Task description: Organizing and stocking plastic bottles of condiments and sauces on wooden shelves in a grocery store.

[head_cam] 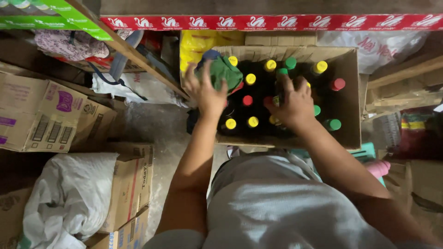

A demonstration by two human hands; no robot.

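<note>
Left hand is spreading its fingers apart over the left rim of the open cardboard box, its fingertips touching a crumpled green cloth that is lying on the bottles in the box's far-left corner; whether the hand is pinching the cloth cannot be told; right hand is lying across the middle of the box, fingers curled down among the bottle caps and seemingly closing on a green-capped bottle, though the grip itself is hidden under the hand. Dark bottles with yellow caps, red ones and green ones are filling the box's left and middle closely, cap beside cap; the right part of the box is showing bare cardboard wall beside a red-capped bottle, so open room is lying there. A wooden shelf edge is slanting down just beside the left hand; a red patterned strip is running across above the box's far edge; printed cartons and a white sack are standing well apart to the left, with bare floor between them and the box.
</note>
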